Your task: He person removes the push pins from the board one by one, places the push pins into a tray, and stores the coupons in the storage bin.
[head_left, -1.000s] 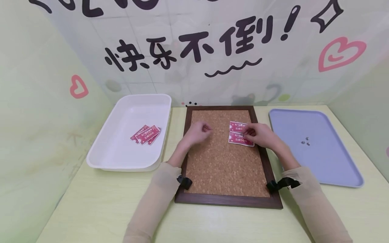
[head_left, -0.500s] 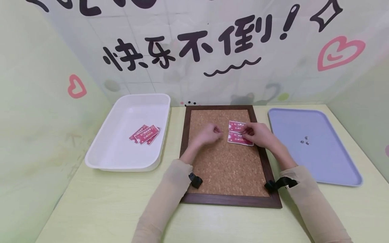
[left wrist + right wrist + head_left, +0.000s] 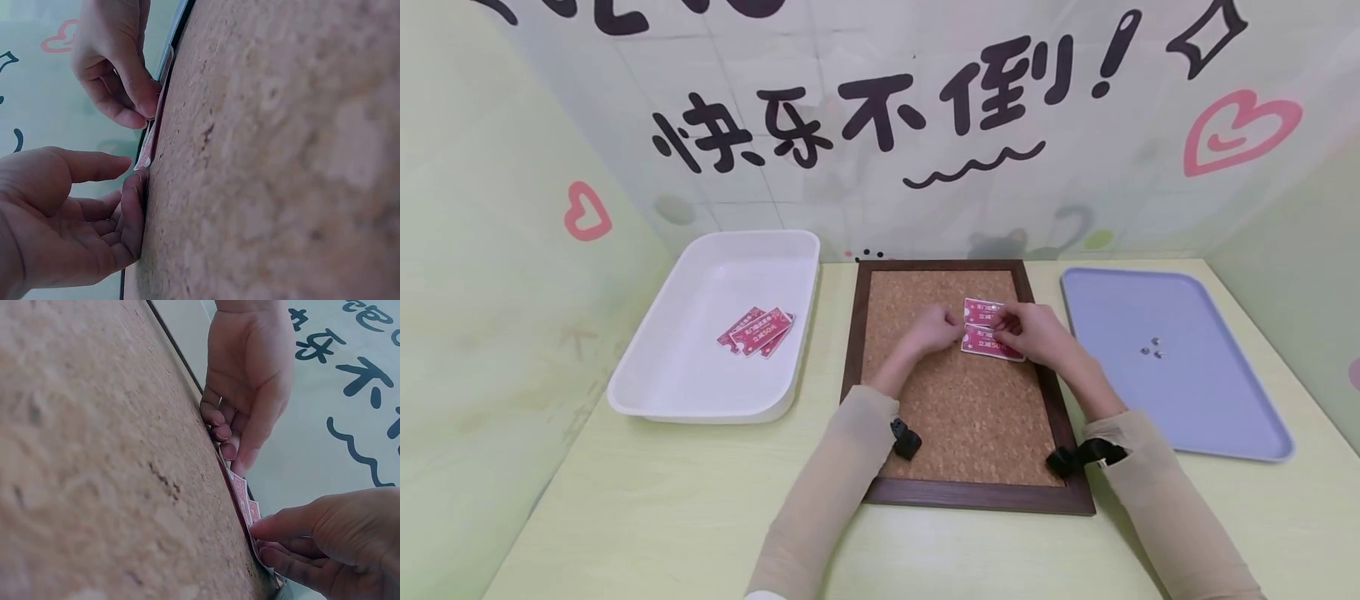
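Note:
Two pink printed coupons lie on the cork board, one above the other: an upper coupon (image 3: 979, 309) and a lower coupon (image 3: 992, 344). My right hand (image 3: 1039, 332) pinches a small silver thumbtack at the top middle of the lower coupon; its fingertips mostly hide the tack. At the coupons' left edge is my left hand (image 3: 936, 327). In the left wrist view, the left thumb (image 3: 103, 165) is straight with a small gap to the loosely bent fingers, right at the coupon's corner (image 3: 144, 159). A shiny spot marks the upper coupon's top.
The dark-framed cork board (image 3: 955, 417) lies mid-table. To its left, a white tub (image 3: 692, 300) holds several more coupons (image 3: 762, 332). A lavender tray (image 3: 1210, 375) on the right carries 3 small silver tacks (image 3: 1152, 347). A printed backdrop (image 3: 880, 192) stands behind.
My left hand has moved right across the board to the coupons' left edge. The right hand keeps its place over the lower coupon's top.

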A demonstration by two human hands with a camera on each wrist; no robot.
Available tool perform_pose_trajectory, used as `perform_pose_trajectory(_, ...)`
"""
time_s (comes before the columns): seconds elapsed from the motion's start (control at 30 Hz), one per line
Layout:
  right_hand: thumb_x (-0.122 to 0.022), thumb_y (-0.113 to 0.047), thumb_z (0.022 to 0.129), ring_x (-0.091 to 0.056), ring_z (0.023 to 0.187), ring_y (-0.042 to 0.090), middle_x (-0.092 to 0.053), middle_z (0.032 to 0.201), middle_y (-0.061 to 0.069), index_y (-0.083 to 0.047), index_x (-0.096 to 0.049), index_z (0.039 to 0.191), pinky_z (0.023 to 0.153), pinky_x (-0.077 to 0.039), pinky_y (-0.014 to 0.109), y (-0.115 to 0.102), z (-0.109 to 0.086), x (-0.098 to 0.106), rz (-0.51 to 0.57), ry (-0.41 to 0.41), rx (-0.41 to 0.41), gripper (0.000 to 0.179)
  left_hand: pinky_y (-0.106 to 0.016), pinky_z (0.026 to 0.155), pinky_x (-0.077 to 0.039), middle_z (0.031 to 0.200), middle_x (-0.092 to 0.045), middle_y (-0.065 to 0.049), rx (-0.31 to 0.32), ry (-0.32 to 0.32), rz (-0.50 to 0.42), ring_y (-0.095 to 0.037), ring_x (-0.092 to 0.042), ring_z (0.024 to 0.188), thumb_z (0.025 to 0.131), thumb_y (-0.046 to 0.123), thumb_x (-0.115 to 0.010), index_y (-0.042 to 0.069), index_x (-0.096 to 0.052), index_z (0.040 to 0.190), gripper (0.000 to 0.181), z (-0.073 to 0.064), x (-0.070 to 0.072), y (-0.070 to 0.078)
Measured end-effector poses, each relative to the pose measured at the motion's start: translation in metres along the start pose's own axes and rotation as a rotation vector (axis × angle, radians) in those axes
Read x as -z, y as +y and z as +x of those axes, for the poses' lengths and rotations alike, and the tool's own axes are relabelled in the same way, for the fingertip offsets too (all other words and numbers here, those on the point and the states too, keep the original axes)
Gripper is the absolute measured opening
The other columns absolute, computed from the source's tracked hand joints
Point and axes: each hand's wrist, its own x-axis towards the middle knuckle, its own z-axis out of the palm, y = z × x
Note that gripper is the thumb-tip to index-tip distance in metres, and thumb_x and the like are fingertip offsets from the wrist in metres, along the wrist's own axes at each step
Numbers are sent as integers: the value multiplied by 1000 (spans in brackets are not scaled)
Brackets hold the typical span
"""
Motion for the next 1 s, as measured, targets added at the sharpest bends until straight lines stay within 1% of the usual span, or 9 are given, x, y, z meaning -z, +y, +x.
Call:
perform_pose_trajectory(0.07, -71, -1, 89, -68, 80, 27, -71, 85, 12, 3, -68, 95, 75, -56, 44, -1, 0, 0, -1, 7, -1, 8, -22, 47, -32, 55, -43, 3, 16, 9, 15, -10, -39, 49, 99, 15, -64, 13, -50, 62, 40, 1, -2, 1)
perform_pose_trajectory(0.17, -71, -1, 89, -69, 81, 28, -71, 85, 12, 3, -69, 95, 75, -55, 44, -3, 0, 0, -7, 11, -11, 8, -22, 46, -31, 53, -41, 3, 12, 24, 47, -9, -37, 48, 98, 15, -65, 13, -49, 60, 41, 1, -3, 3)
perform_pose_trajectory(0.37, -70, -1, 89, -68, 79, 28, -71, 83, 13, 4, -68, 93, 75, -56, 44, -8, 0, -1, -8, 15, -25, 7, -22, 46, -31, 54, -43, 2, 26, 52, 29, -10, -39, 49, 98, 15, -66, 12, -51, 60, 40, -2, -3, 3)
perform_pose_trajectory(0.5, -70, 0, 88, -67, 77, 27, -70, 81, 13, 4, -68, 93, 73, -55, 43, -8, 1, -2, -7, 13, -37, 7, -22, 47, -33, 56, -46, 2, 21, 52, 30, -10, -41, 51, 97, 15, -68, 12, -53, 62, 38, -3, -4, 3)
perform_pose_trajectory(0.73, -70, 1, 87, -66, 76, 26, -69, 81, 13, 6, -67, 94, 72, -54, 42, -8, 1, -4, 0, 12, -48, 9, -23, 48, -33, 58, -46, 2, 10, 49, 46, -10, -41, 52, 96, 13, -69, 11, -53, 63, 37, -3, -4, 2)
perform_pose_trajectory(0.83, -70, 1, 86, -66, 77, 27, -69, 81, 13, 5, -67, 93, 72, -54, 42, -8, 2, -5, -1, 16, -52, 9, -23, 48, -34, 59, -48, 1, 15, 49, 37, -10, -42, 52, 96, 13, -69, 11, -55, 64, 35, -4, -5, 1)
perform_pose_trajectory(1.0, -70, 1, 84, -67, 77, 27, -69, 81, 14, 5, -67, 91, 73, -54, 41, -9, 3, -4, -8, 27, -66, 9, -23, 48, -33, 57, -46, 2, 17, 37, 34, -10, -41, 51, 97, 14, -68, 11, -52, 63, 38, -5, -4, 2)
